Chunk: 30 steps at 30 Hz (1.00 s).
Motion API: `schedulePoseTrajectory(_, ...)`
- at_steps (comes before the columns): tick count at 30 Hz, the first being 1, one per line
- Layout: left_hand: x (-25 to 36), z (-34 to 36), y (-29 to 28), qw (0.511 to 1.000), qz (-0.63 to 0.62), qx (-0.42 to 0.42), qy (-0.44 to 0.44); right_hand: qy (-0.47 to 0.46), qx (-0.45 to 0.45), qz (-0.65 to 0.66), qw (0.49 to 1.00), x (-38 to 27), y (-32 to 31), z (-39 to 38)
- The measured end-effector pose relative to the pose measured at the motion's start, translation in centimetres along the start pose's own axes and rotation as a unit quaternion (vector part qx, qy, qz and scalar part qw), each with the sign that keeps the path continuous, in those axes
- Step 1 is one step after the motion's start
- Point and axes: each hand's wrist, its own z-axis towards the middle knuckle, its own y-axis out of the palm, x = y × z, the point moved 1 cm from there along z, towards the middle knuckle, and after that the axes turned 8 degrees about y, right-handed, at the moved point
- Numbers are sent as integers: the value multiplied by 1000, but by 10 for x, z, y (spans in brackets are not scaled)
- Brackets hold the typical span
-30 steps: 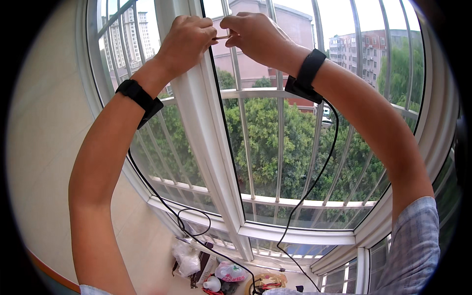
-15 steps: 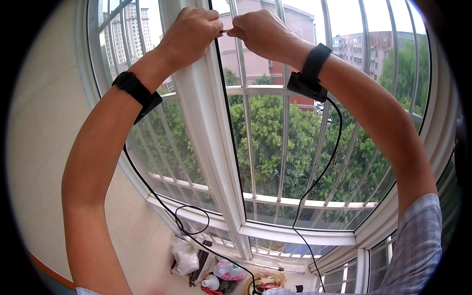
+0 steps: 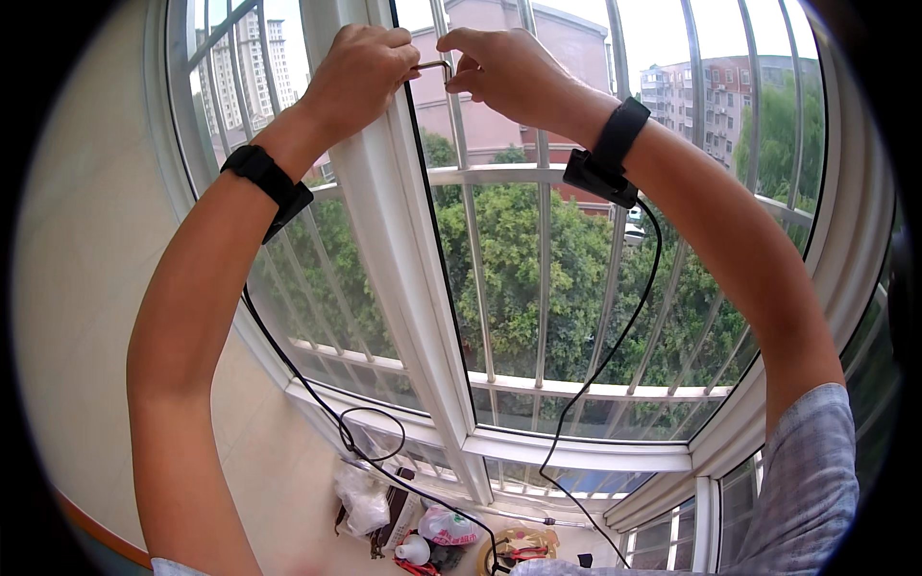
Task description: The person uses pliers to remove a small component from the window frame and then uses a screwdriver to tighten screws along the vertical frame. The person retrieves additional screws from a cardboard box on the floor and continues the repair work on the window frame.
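Note:
High up at the white window frame post point(image 3: 384, 221), my left hand point(image 3: 360, 77) is closed, its fingertips pinching a thin, bent metal rod that looks like a hex key point(image 3: 431, 65). The rod's long part points right and its end bends down. Around that bent end, my right hand point(image 3: 509, 77) has index finger and thumb spread apart; the thumb tip is close to the rod, and whether it touches I cannot tell. Whatever the left fingers cover at the post is hidden.
Metal security bars point(image 3: 543, 269) stand outside the glass. Black cables point(image 3: 615, 346) hang from the straps on both wrists. On the floor below lie a clear plastic bag point(image 3: 363, 504), a white printed bag point(image 3: 449, 525), a white bulb-shaped thing point(image 3: 413, 549) and red-handled tools point(image 3: 526, 554).
My right hand has loosened from its closed grip beside the left, its fingers parting. More of the bent metal rod shows between the hands. The view has shifted slightly.

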Motion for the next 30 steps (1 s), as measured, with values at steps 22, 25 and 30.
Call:
schedulePoseTrajectory(22,5,4,0,1000,13,-19,0,325,-78,270,903,-23,4,21)
schedulePoseTrajectory(25,2,0,3,1000,4,-5,7,223,-70,127,964,-21,-9,16)
schedulePoseTrajectory(30,2,-2,1,1000,22,-2,15,-117,40,-119,985,2,10,11)
